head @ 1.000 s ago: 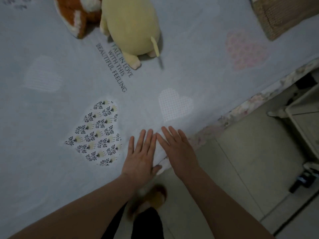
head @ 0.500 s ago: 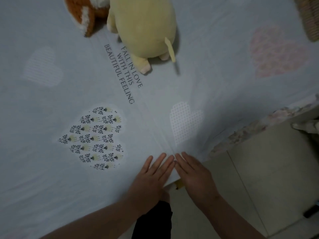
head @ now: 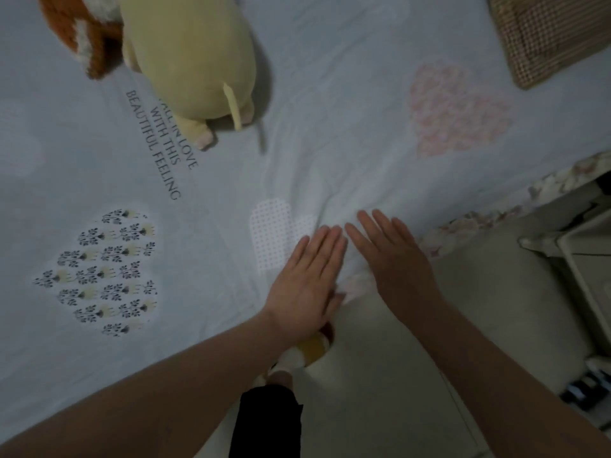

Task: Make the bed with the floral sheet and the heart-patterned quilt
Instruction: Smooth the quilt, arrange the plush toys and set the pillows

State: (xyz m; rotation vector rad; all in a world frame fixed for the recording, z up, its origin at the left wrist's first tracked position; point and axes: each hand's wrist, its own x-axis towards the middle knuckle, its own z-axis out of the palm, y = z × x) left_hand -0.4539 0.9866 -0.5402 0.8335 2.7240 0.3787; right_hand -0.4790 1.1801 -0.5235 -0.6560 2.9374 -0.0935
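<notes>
Yellow plush toy [head: 191, 57], tail and hind feet showing. Touching its left side: orange-and-white plush toy [head: 82, 31]. Far to its right: brown checked cushion [head: 545, 34]. Well below and right of it, on pale floor tiles [head: 496, 309]: white furniture [head: 582, 252], yellow-and-white slipper [head: 312, 350].

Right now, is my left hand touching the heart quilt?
Touching. The head view shows the left hand lying flat on the heart-patterned quilt, straight fingers at the dotted heart's edge, with creases fanning out ahead.
</notes>
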